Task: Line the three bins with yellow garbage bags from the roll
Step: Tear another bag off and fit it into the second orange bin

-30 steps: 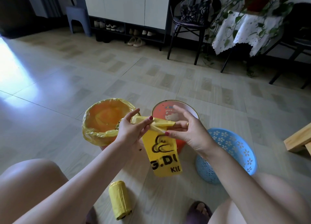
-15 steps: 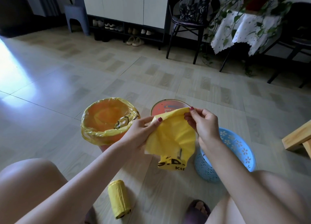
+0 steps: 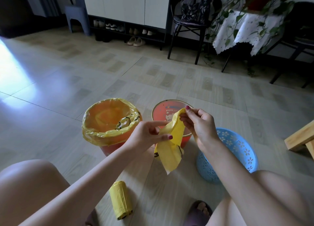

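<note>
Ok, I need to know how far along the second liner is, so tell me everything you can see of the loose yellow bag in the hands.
The loose yellow bag is thin, glossy plastic with black print near its lower part, still mostly folded into a narrow strip. It hangs in the air in front of the unlined red bin. The right hand pinches its top edge, the left hand grips it lower down. Its bottom end dangles free.
</note>
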